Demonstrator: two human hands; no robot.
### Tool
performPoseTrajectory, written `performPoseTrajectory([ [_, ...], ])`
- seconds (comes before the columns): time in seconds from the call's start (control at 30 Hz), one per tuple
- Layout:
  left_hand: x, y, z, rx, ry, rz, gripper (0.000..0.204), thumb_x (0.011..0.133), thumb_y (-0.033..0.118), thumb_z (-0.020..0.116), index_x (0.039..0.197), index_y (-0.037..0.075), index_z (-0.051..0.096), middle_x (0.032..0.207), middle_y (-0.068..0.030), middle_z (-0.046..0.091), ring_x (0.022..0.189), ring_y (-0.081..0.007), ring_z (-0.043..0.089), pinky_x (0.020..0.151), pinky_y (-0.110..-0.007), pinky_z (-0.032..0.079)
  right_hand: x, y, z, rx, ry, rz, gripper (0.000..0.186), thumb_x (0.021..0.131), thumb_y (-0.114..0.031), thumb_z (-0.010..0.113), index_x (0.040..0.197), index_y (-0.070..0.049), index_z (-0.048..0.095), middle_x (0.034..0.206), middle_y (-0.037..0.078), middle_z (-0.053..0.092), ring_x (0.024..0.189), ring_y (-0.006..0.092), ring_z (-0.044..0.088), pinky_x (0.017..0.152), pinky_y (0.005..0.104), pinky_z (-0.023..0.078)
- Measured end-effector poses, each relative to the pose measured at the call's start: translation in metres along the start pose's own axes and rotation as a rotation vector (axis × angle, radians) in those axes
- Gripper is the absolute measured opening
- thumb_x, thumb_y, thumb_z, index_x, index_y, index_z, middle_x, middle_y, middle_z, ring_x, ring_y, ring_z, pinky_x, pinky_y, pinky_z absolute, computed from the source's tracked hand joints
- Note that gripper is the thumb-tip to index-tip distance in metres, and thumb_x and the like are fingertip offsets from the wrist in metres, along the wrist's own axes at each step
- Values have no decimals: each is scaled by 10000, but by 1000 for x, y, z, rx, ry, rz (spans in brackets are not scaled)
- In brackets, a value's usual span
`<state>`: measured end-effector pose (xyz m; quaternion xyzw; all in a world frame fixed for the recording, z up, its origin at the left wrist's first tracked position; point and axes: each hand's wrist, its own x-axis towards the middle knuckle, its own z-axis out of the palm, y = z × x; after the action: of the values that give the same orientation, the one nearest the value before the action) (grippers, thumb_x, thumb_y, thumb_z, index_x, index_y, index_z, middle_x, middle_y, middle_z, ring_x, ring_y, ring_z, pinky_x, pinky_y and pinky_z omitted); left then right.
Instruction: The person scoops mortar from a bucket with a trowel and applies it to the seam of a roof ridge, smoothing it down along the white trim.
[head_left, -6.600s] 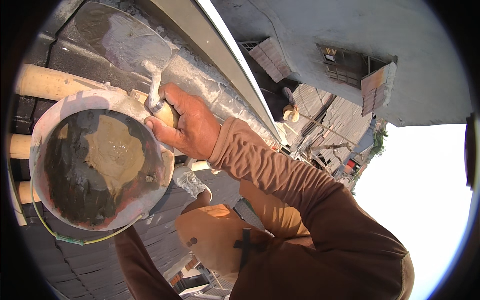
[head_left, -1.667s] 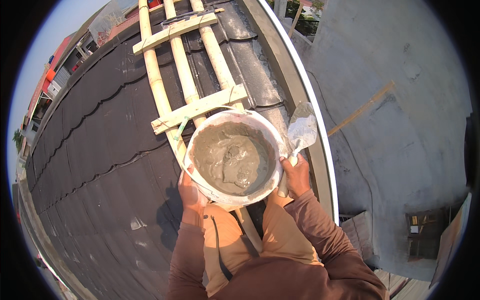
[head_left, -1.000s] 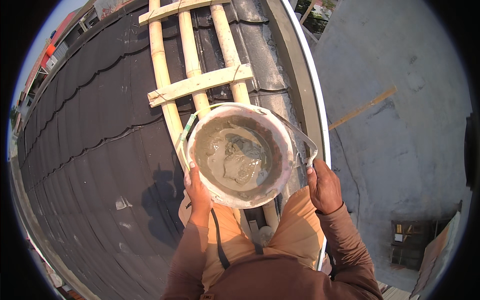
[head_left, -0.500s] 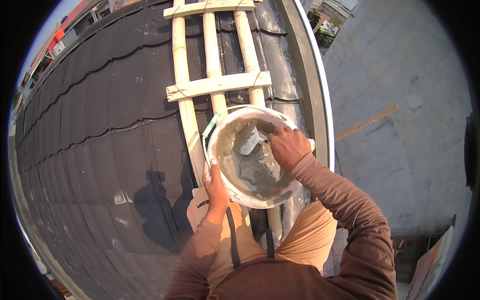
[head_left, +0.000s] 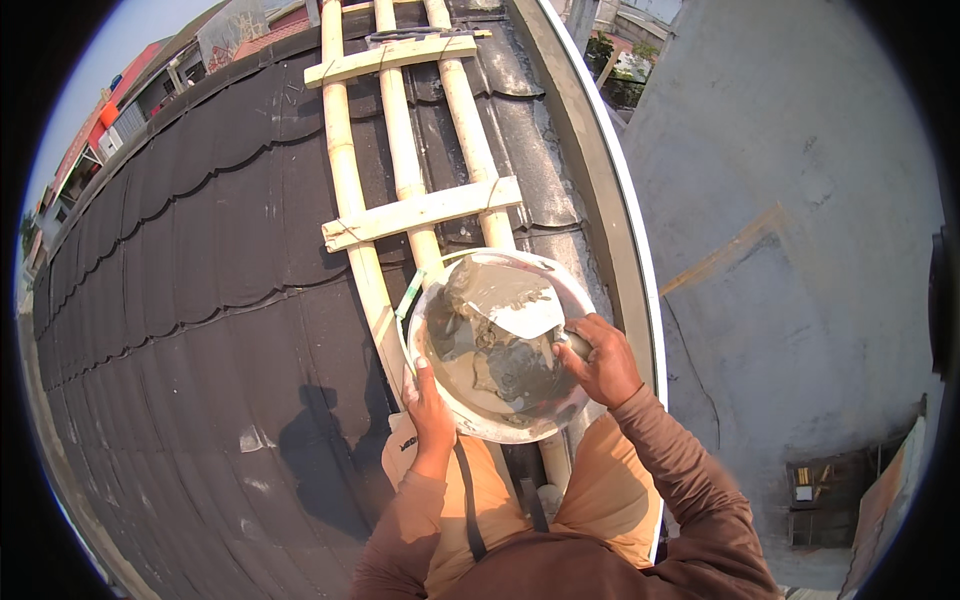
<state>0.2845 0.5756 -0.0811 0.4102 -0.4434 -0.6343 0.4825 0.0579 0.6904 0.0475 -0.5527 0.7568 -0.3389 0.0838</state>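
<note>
A round white bucket [head_left: 515,434] stands between my knees, its inner wall smeared with grey. Wet grey mortar [head_left: 497,370] fills its lower part. My left hand [head_left: 432,415] is closed on the bucket's near left rim, beside the raised wire handle with its green grip [head_left: 408,292]. In my right hand [head_left: 607,362], at the right side of the bucket, is the handle of a trowel. The trowel's blade [head_left: 533,316] lies over the mortar, bright on its near part, with a lump of mortar on its far part.
A bamboo ladder [head_left: 420,214] with plank rungs runs up the dark tiled roof [head_left: 200,250] ahead of me. Along the right, a concrete edge [head_left: 585,130] with a white border drops off beside a grey wall [head_left: 780,330]. Houses show at the far left.
The trowel's blade has turned and swung over, now carrying mortar near the bucket's far side. My right hand has moved nearer me and rolled over. My left hand keeps the rim.
</note>
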Motion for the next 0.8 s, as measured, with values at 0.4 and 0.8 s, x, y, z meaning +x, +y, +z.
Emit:
performPoseTrajectory([
  [0.4, 0, 3, -2, -140, -54, -33, 611, 1071, 406, 526, 1479, -36, 417, 1417, -138, 531, 1299, -231, 514, 1111, -384, 381, -126, 116, -48, 2, 346, 460, 283, 892, -167, 776, 1056, 42, 679, 942, 221, 680, 839, 383, 667, 784, 418, 529],
  [0.8, 2, 11, 8, -59, -52, -59, 521, 1097, 436, 467, 1415, 24, 502, 1332, -109, 574, 1210, -222, 583, 1027, -381, 478, -95, 281, 108, 208, 239, 826, 387, 882, -212, 767, 1169, 33, 684, 1080, 240, 725, 982, 389, 702, 876, 418, 541],
])
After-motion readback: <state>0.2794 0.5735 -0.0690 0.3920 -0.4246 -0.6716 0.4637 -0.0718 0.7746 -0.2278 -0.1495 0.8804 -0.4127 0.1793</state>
